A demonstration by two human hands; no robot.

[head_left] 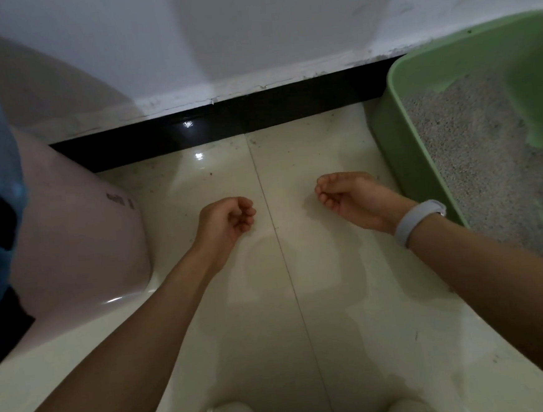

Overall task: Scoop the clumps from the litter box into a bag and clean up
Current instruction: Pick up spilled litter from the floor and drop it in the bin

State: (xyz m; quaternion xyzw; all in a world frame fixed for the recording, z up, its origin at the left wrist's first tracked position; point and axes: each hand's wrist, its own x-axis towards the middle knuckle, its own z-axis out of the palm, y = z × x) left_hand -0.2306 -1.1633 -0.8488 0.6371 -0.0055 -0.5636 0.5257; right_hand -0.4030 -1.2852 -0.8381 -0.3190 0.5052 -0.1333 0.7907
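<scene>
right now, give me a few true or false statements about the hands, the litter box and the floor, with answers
1. The litter box is green and stands on the person's right. True.
2. The right hand holds a scoop. False: it holds nothing, fingers loosely curled.
3. The left hand rests on the pink bin. False: it hangs over the floor, apart from the bin.
4. A band is on the right wrist. True.
5. The litter box is empty. False: grey litter lies in it.
</scene>
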